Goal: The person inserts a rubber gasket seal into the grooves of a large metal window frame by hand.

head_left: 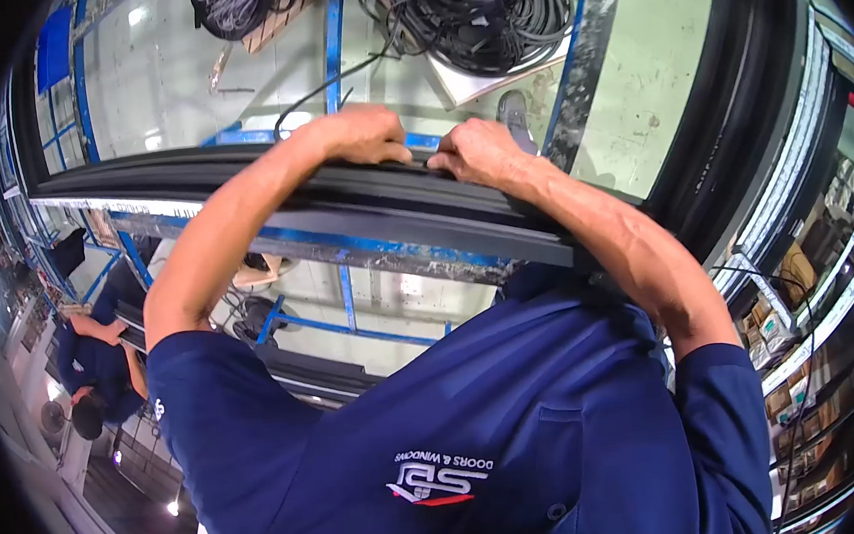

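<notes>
A dark window or door frame (381, 195) lies across in front of me, its near profile black and grooved. My left hand (361, 135) is closed at this profile, fingers bent down and tips pressed into its top. Close to its right, my right hand (478, 150) pinches at the same profile, thumb and fingers together. A thin black rubber seal strip (318, 93) runs from the coil beyond down to the profile by my left wrist. The seal seems to lie under both hands' fingertips, though the fingers mostly cover it there.
A large coil of black seal (482, 12) rests on a board beyond the frame; a smaller bundle (236, 3) sits farther left. Blue metal bars (330, 49) of a stand show beneath. Another person (99, 363) works at the left. Shelves with boxes (799, 408) line the right.
</notes>
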Demonstrator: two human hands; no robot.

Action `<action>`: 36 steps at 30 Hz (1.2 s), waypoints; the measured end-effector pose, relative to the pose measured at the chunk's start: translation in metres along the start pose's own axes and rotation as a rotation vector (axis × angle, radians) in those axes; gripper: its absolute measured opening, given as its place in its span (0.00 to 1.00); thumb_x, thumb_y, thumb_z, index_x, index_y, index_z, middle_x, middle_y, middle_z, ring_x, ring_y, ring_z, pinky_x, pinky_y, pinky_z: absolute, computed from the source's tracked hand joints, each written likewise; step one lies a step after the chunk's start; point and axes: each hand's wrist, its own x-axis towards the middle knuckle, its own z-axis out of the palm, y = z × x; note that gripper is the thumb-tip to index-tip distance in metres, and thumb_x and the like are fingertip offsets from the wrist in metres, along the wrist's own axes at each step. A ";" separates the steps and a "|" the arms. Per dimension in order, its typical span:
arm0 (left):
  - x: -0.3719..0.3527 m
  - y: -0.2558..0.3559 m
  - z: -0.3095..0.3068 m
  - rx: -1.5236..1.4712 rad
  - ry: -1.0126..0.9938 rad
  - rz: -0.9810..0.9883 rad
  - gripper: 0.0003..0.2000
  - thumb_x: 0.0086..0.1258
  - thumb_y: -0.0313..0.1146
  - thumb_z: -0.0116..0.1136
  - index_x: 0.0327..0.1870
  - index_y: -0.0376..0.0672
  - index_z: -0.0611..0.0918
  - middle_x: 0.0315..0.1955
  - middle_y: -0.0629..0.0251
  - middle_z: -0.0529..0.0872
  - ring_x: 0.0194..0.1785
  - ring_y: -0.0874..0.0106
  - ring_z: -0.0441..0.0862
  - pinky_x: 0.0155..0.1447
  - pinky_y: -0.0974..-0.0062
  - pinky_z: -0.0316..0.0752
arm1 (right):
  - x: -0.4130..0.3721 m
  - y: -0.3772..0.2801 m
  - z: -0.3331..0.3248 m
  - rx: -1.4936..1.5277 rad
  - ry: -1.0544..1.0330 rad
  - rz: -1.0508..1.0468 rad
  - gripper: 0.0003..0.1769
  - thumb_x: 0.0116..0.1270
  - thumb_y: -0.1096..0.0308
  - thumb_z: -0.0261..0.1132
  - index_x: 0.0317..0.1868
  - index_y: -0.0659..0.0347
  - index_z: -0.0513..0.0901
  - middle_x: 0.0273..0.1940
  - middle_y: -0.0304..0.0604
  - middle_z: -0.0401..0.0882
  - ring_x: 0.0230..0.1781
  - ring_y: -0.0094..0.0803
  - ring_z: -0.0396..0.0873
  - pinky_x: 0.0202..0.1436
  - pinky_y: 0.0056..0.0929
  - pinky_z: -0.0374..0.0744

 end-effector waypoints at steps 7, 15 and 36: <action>0.040 0.040 0.002 -0.039 0.043 0.061 0.20 0.72 0.47 0.59 0.32 0.34 0.83 0.28 0.44 0.84 0.38 0.46 0.83 0.44 0.52 0.73 | -0.130 0.030 -0.111 0.196 0.687 -0.080 0.16 0.70 0.61 0.69 0.53 0.61 0.87 0.45 0.49 0.89 0.45 0.35 0.87 0.49 0.31 0.82; 0.061 0.064 0.003 0.026 0.026 -0.070 0.27 0.71 0.55 0.60 0.26 0.34 0.85 0.23 0.46 0.83 0.34 0.47 0.82 0.43 0.52 0.73 | -0.262 0.142 -0.142 -0.155 1.155 0.319 0.49 0.68 0.46 0.69 0.80 0.62 0.57 0.78 0.65 0.54 0.81 0.53 0.51 0.82 0.45 0.52; 0.120 0.125 0.022 -0.152 0.096 -0.117 0.33 0.65 0.61 0.64 0.19 0.31 0.79 0.13 0.51 0.73 0.20 0.60 0.70 0.31 0.56 0.66 | -0.257 0.142 -0.127 0.034 1.229 0.221 0.57 0.62 0.50 0.75 0.82 0.56 0.50 0.72 0.67 0.65 0.71 0.56 0.70 0.73 0.44 0.70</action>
